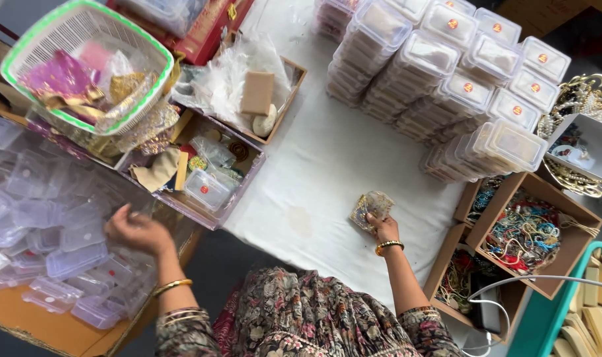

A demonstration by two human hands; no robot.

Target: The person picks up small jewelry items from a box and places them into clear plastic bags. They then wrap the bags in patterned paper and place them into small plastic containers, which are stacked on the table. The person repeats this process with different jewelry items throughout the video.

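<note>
Head view, your right hand (383,229) grasping a small clear packet (372,208) on the white worktop (327,165), left hand (137,229) released, fingers spread over empty clear boxes (63,258).

clear lidded boxes w/ round red-gold labels (446,73) stacked top right, empty clear boxes (43,225) left

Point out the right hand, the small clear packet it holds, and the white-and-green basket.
right hand (384,229), head view, back of the hand.
small clear packet (370,208), head view, its middle.
white-and-green basket (157,46), head view, its green rim.
</note>
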